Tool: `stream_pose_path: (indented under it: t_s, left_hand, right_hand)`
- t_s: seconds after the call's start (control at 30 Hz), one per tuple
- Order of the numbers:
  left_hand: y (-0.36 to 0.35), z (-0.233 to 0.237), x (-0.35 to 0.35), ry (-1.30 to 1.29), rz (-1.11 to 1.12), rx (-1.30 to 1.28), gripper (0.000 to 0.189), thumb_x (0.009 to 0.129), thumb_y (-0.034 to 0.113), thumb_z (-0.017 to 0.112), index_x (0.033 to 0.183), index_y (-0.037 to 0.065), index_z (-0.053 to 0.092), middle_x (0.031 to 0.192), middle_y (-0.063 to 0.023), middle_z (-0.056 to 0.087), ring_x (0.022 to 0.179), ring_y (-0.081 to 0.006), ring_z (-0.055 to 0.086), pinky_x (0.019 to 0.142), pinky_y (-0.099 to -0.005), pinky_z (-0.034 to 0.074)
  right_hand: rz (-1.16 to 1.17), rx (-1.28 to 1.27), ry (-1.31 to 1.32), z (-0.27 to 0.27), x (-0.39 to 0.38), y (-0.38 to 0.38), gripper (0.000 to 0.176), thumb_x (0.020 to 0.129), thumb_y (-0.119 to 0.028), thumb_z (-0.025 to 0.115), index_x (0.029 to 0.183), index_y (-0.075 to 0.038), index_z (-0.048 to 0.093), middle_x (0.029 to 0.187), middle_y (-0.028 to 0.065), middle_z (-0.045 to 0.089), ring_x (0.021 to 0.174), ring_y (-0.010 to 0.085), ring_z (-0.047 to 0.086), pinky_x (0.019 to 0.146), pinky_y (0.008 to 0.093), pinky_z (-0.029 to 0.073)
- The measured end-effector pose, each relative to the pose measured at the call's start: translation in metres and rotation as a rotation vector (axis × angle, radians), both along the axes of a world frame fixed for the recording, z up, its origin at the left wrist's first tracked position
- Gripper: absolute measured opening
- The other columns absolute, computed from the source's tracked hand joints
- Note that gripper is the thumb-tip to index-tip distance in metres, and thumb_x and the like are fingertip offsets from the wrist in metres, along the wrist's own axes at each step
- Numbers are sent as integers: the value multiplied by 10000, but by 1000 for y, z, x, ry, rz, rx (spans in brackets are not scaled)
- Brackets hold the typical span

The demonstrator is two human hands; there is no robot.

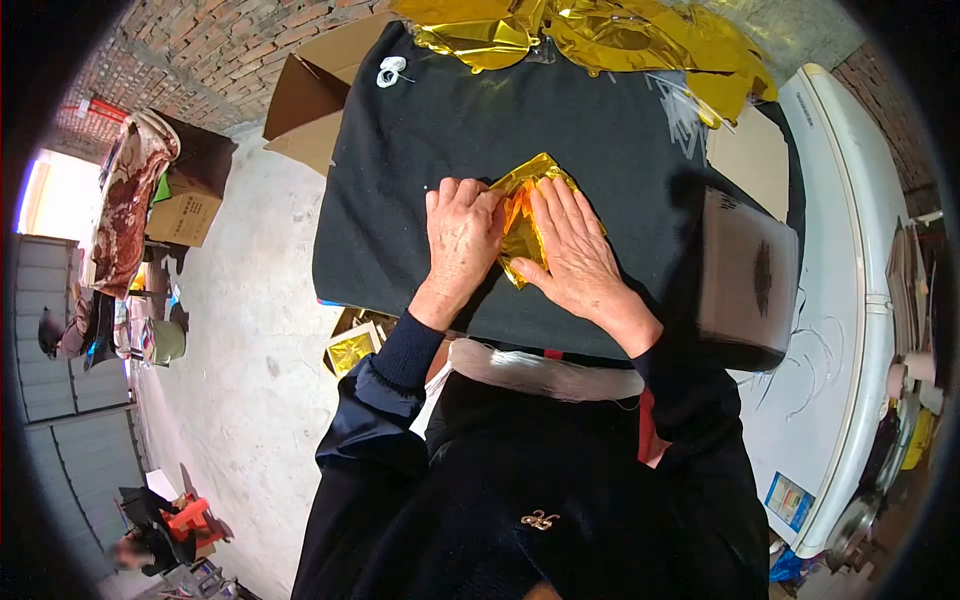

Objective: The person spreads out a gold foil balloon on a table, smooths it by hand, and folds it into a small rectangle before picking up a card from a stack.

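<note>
A folded piece of shiny gold foil (522, 240) lies on the black cloth (420, 140) that covers the table. My right hand (578, 250) rests flat on the foil's right side, its fingers stretched out and pointing away from me. On the left edge of the foil, my left hand (462, 235) has its fingers curled, with thumb and forefinger pressed at the foil's edge. Part of the foil is hidden under both hands. A bundle of white thread (545, 373) lies across my lap at the table's near edge.
Gold foil sheets (640, 40) lie along the far edge, beside clear thin strips (682, 115). A small white roll (391, 70) is at the far left. A clear plastic stack (748, 270) stands at the right. Cardboard boxes (310, 110) and two people are off to the left.
</note>
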State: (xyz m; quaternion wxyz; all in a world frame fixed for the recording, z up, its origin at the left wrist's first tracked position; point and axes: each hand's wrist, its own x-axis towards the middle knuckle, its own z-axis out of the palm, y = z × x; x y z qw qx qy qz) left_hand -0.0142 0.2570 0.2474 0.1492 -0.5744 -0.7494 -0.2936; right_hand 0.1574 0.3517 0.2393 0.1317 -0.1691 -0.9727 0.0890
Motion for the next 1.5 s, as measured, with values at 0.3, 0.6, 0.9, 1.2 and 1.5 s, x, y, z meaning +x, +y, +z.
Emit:
stream_pose_path:
  t_s: [0.3, 0.6, 0.9, 1.2, 1.5]
  left_hand:
    - [5, 10, -2, -245, 19, -141, 227, 924, 204, 701, 972, -5, 772, 888, -156, 715, 836, -324, 630, 770, -442, 498]
    - [16, -1, -15, -299, 91, -225, 254, 924, 257, 649, 948, 44, 785, 888, -129, 747, 887, -307, 676, 814, -467, 472]
    - [20, 10, -24, -5, 101, -413, 232, 896, 283, 670, 913, 78, 778, 895, -124, 741, 899, -307, 681, 763, -440, 470]
    - [18, 13, -35, -206, -84, -114, 135, 888, 170, 717, 924, 44, 749, 872, -103, 703, 848, -292, 654, 782, -427, 507]
    - [18, 5, -28, -154, -84, -115, 156, 890, 191, 732, 975, 72, 785, 892, -84, 711, 848, -270, 621, 790, -407, 472]
  right_hand:
    - [-9, -9, -2, 2, 0, -1, 915, 1008, -549, 530, 1582, 96, 228, 1649, 282, 237, 1582, 363, 136, 1299, 480, 84]
    - [4, -8, 15, -3, 0, 1, 896, 1007, -554, 534, 1603, 44, 233, 1656, 268, 228, 1581, 369, 131, 1295, 490, 88]
    - [4, 5, -48, -1, 0, -1, 752, 1019, -543, 523, 1638, -180, 294, 1670, 257, 198, 1583, 380, 117, 1288, 507, 80]
    - [14, 14, -55, -1, 0, -1, 717, 1014, -525, 547, 1613, -178, 358, 1648, 259, 238, 1574, 387, 142, 1284, 517, 90]
    - [9, 1, -59, 3, -1, -2, 709, 1010, -516, 555, 1596, -153, 390, 1646, 259, 242, 1575, 382, 144, 1282, 520, 95]
